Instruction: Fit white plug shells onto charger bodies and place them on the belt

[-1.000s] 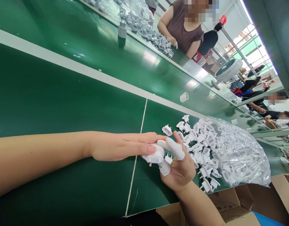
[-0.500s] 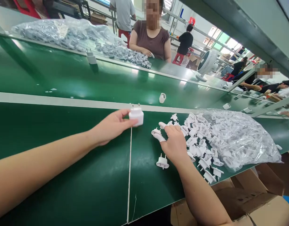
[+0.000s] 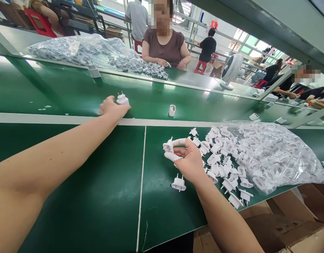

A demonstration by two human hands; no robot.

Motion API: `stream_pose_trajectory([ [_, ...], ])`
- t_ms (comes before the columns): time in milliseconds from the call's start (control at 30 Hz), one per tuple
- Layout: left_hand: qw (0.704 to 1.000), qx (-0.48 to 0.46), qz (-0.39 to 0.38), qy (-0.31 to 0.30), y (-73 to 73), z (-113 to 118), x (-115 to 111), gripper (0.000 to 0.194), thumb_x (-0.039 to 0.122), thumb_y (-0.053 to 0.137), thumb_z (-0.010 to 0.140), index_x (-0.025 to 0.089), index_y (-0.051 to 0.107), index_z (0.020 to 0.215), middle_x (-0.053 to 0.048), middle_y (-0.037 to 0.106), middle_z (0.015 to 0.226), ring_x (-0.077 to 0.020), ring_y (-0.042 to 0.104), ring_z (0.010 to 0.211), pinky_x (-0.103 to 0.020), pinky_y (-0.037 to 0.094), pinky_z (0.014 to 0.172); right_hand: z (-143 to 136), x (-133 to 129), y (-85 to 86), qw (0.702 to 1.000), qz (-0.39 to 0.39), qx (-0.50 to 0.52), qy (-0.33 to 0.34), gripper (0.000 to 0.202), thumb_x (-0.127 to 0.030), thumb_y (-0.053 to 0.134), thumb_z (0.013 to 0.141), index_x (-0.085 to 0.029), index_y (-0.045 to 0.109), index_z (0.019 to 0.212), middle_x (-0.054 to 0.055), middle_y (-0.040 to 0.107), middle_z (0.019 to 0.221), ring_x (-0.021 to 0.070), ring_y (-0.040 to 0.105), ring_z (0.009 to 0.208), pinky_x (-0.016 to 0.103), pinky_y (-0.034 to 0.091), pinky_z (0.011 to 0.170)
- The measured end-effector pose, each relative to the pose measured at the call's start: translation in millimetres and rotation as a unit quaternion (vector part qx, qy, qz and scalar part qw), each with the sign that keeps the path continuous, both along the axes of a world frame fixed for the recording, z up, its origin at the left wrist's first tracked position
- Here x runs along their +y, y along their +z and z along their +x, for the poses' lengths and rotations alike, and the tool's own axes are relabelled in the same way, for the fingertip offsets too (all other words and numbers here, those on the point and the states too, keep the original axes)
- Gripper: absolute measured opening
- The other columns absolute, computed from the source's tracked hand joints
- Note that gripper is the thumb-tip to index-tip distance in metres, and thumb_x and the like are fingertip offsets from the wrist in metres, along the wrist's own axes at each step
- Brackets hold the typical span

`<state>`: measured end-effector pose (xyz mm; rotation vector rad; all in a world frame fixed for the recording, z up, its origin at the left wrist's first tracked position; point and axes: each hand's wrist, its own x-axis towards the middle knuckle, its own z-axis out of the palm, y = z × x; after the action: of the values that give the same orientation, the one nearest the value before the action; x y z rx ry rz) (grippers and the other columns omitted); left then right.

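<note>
Over the green belt, my left hand [image 3: 113, 108] is closed around a white plug charger [image 3: 122, 99], whose two pins point up. My right hand [image 3: 189, 160] wears white covers on thumb and index finger. Between those fingertips it pinches a white two-pin plug head [image 3: 168, 146]. Just below lies a loose plug head [image 3: 179, 183] on the green tabletop [image 3: 98, 196], pins up. Beside my right hand spreads a pile of plug heads [image 3: 216, 160], spilling out of a clear plastic bag [image 3: 283, 158].
A white charger body [image 3: 172, 110] stands on the belt [image 3: 148, 96], and another charger [image 3: 94, 71] is farther left. Across the belt sits a co-worker [image 3: 164, 45] behind more small white parts [image 3: 148, 67]. A fan [image 3: 232, 70] stands at right; cardboard boxes [image 3: 291, 218] are below the table edge.
My left hand has carried the charger left and away from me, over the belt. My right hand has lifted a plug head off the tabletop area, turning its fingers left. The view has shifted slightly.
</note>
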<state>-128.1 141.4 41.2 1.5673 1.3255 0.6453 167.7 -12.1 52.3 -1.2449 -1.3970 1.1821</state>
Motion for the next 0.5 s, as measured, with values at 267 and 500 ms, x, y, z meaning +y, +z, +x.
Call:
stream_pose_trajectory([
  [267,0.913,0.194,0.221,0.283,-10.9,112,9,0.076,0.047,0.069,0.079,0.016,0.042,0.143,-0.015,0.043,0.152,-0.0351,0.035,0.144,-0.044,0.028,0.118,-1,-2,12.8,0.981,-0.108,0.159,0.018,0.069,-0.022,0.092,0.052,-0.027,0.065,0.115,0.001,0.074,0.100,0.0220,0.076,0.089,0.029,0.060,0.069],
  [500,0.939,0.193,0.108,0.264,-11.7,163,45,0.057,0.047,0.070,0.085,0.011,0.059,0.127,-0.026,0.057,0.136,-0.0440,0.050,0.130,-0.052,0.041,0.106,0,7,9.8,0.962,-0.156,0.225,-0.010,0.066,-0.015,0.090,0.046,-0.024,0.068,0.107,-0.001,0.071,0.096,0.0201,0.072,0.094,0.037,0.058,0.090],
])
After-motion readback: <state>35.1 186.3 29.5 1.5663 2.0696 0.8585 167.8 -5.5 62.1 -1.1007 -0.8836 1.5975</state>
